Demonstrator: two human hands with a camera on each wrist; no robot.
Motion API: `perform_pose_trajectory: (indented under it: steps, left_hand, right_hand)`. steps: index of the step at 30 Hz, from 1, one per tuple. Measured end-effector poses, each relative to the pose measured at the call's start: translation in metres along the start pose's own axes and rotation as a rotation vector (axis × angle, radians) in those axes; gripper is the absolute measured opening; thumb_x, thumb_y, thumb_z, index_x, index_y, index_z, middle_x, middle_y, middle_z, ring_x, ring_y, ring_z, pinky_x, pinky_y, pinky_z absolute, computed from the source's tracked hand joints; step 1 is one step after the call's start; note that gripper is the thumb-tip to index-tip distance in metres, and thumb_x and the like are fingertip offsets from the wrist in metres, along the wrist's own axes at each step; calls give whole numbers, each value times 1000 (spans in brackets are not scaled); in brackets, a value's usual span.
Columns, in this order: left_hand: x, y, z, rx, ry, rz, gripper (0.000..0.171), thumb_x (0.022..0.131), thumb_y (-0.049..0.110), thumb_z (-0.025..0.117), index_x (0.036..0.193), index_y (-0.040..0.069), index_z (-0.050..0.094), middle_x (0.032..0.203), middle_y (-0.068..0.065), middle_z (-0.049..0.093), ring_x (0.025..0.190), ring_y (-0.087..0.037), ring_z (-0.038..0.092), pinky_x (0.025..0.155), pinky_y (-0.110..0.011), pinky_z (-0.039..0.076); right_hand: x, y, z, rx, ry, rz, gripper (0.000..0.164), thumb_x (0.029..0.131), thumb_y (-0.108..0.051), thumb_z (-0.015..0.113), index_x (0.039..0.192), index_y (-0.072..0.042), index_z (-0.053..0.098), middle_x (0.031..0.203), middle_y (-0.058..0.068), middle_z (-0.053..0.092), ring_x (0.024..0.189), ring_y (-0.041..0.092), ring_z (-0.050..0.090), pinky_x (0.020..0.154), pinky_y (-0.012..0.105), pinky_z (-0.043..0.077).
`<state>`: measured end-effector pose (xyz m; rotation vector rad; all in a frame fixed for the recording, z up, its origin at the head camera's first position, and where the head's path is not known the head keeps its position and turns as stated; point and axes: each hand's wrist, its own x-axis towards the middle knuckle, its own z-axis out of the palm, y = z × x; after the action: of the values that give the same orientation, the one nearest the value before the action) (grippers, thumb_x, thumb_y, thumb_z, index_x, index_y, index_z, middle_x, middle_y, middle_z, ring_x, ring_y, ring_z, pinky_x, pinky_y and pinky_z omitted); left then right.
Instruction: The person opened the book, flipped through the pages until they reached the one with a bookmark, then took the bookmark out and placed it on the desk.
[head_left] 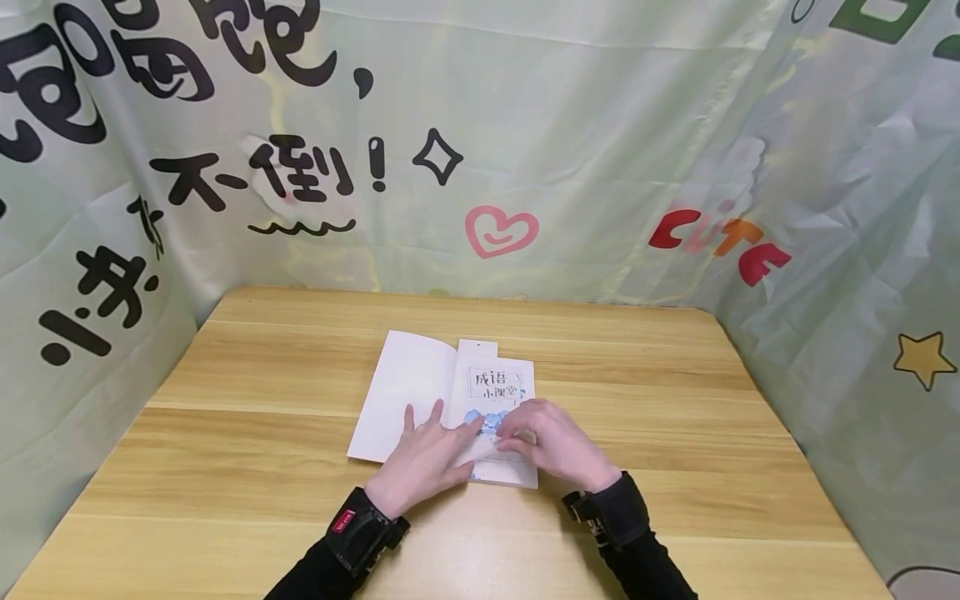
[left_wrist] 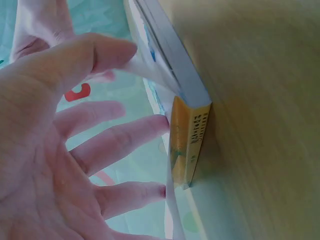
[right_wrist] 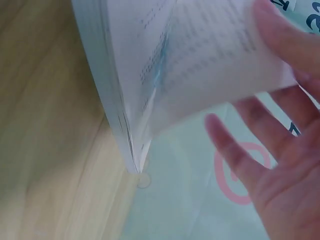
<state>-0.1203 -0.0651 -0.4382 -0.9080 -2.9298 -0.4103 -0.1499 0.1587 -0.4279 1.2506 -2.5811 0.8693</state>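
A pale green cloth backdrop (head_left: pixel 585 125), printed with black lettering, a pink heart and a yellow star, hangs behind and at both sides; some of its writing is cut off at the upper left; before it spreads the wood-grained surface (head_left: pixel 300 367), its near edge out of frame; the book (head_left: pixel 420 392) lies opened near the middle of this surface, a blank leaf to the left and the title page (head_left: pixel 495 383) to the right; two black sleeves (head_left: pixel 315 575), cut off by the lower border, end in dark wrist straps (head_left: pixel 358 533); the left hand (head_left: pixel 423 458) rests across the book's inner fold, its grip apart, fingers spread, hiding the fold's lower part; the right hand (head_left: pixel 555 442), bent over the book's right side and covering some of the blue picture, has its grip pinched on a page (right_wrist: pixel 215 60), whose print is too blurred to read; a white slip (head_left: pixel 480 347) juts past the book's top edge, its lower end hard to make out.
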Motion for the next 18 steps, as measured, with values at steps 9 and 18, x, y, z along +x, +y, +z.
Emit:
perform_pose_trajectory:
  steps: [9, 18]
  left_hand:
    - [5, 2, 3, 12, 105, -36, 48, 87, 35, 63, 129, 11, 62, 107, -16, 71, 120, -43, 50, 92, -79, 27]
    - [7, 1, 1, -15, 227, -20, 39, 87, 22, 65, 124, 11, 64, 98, -10, 74, 102, -29, 64, 87, -76, 35]
  right_hand:
    - [6, -1, 3, -24, 274, -119, 13, 72, -13, 80, 81, -9, 73, 91, 4, 73, 95, 19, 63, 87, 47, 50]
    - [10, -4, 0, 16, 453, -212, 39, 69, 2, 79, 107, 0, 70, 113, 17, 66, 107, 29, 58, 90, 47, 49]
